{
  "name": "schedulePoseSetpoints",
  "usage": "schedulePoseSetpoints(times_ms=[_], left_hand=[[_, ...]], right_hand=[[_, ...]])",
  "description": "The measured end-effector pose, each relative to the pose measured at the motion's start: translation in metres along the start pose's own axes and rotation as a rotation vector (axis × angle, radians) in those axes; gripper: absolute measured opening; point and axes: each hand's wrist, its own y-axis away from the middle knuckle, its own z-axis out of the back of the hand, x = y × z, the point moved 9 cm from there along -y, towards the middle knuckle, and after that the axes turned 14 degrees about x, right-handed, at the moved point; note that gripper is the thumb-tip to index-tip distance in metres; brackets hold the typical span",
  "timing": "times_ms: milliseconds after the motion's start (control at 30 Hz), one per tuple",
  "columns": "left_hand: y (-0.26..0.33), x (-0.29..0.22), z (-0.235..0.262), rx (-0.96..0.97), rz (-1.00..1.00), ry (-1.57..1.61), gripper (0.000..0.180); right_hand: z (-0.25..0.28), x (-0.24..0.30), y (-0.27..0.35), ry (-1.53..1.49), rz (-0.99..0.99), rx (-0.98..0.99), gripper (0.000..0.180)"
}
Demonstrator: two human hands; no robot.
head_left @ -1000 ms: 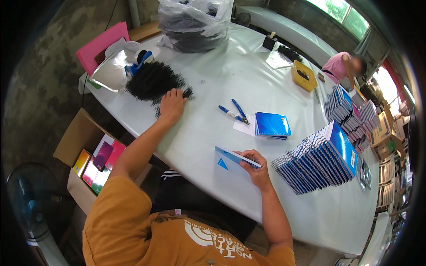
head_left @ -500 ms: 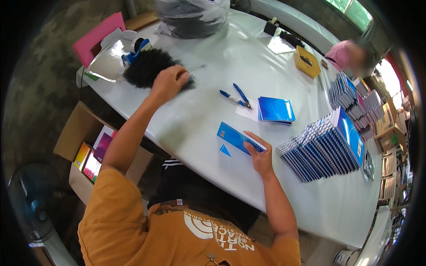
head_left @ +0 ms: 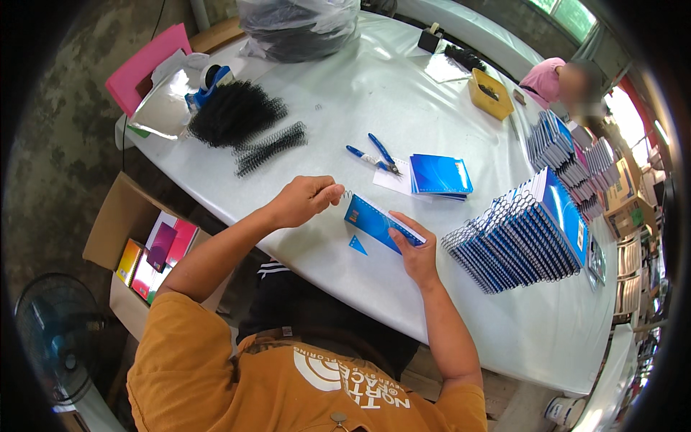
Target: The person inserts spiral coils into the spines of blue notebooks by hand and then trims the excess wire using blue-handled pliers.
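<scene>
My left hand is closed in a pinch on a dark spiral binding coil. The coil's free end sticks out beside the upper left corner of a blue notebook with a row of punched holes. At the notebook's right end, my right hand grips it, thumb on top. A small blue triangle lies just below the notebook. Beyond, blue-handled cutting pliers rest by a small stack of blue covers. A heap of black coils and a looser bunch lie at the left.
To the right stands a tall block of spiral-bound notebooks, with more stacks behind. Farther back are a yellow tray and a person in pink. A plastic bag sits at the far edge; an open carton is left of the table.
My left hand has come from the coil heap toward the notebook, bringing a coil. The right hand still grips the notebook. The view has shifted slightly.
</scene>
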Motion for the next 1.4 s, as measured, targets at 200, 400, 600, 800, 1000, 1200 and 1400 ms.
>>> schedulePoseSetpoints(times_ms=[200,400,600,800,1000,1200,1400], left_hand=[[-0.005,0.003,-0.003,0.091,0.176,0.169,0.036],[-0.008,-0.027,0.011,0.009,-0.225,-0.022,0.009],[-0.005,-0.059,-0.008,0.152,-0.255,-0.687,0.022],[-0.002,-0.066,-0.02,0.09,-0.299,-0.929,0.027],[0.04,-0.055,-0.033,-0.563,-0.14,-1.193,0.079],[0.078,-0.062,-0.029,-0.765,-0.314,-1.222,0.099],[0.107,-0.01,-0.102,-0.537,-0.49,-1.107,0.109]], right_hand=[[-0.003,0.004,0.0,0.001,0.025,0.02,0.029],[-0.005,0.009,0.001,0.104,0.041,0.055,0.029],[-0.009,0.005,0.002,0.091,0.009,0.087,0.027],[-0.017,0.014,0.003,0.251,0.12,0.093,0.026],[-0.033,0.017,0.01,0.32,0.154,0.059,0.025],[-0.07,0.032,0.021,0.424,0.264,0.104,0.027],[-0.089,0.043,0.048,0.476,0.281,-0.016,0.027]])
